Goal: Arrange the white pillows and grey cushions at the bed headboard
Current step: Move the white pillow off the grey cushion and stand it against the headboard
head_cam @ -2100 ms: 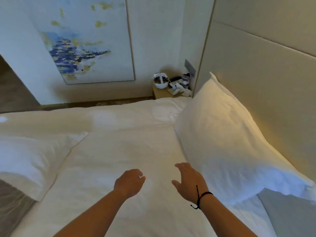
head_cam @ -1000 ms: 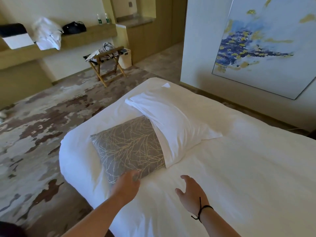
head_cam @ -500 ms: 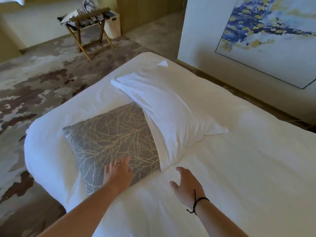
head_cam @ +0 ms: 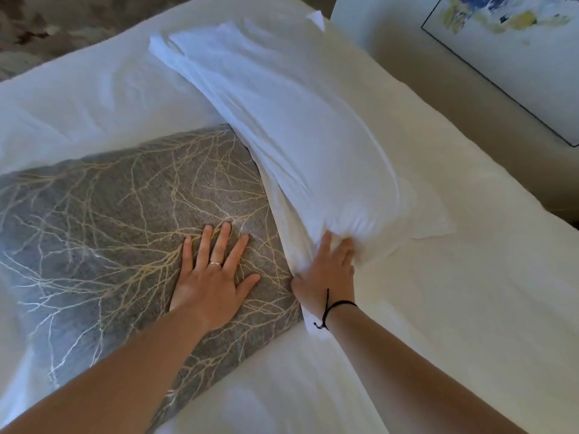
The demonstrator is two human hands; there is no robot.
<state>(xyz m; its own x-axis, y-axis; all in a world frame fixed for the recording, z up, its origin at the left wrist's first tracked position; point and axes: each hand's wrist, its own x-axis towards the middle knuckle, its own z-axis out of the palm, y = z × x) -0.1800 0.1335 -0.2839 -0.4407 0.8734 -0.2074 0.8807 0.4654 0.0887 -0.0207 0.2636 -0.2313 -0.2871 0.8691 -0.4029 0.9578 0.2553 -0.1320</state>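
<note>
On my left hand [head_cam: 210,278] the fingers [head_cam: 224,238] lie straight and spread, pressed flat on top of the grey cushion [head_cam: 125,233], with a ring [head_cam: 215,264] showing on one of them; nothing is gripped there, the palm simply rests on the fabric. On my right hand [head_cam: 326,274] the fingers [head_cam: 344,250] are curled into the near corner of the white pillow [head_cam: 307,126], bunching the cloth into creases where they dig in, and the thumb is tucked down at the pillow's edge beside the cushion. A thin black cord [head_cam: 332,306] loops round my right wrist. From there outward: the grey cushion lies flat on the bed [head_cam: 454,308], its face covered in a pale branching pattern, and my left forearm crosses its near corner. The white pillow runs away from my right hand on a diagonal towards the far edge of the bed, and its long side overlaps the right edge of the cushion, so the two are touching along that line. Both sit on the white bedding, which is wrinkled on the left beyond the cushion. Past the far side of the bed I see a light wall [head_cam: 391,32] with a framed painting [head_cam: 513,48] in blue and yellow at the upper right, and a patch of brown patterned carpet [head_cam: 50,17] at the upper left. I cannot see the headboard from this view, so I cannot tell how the pillow and cushion lie in relation to it.
</note>
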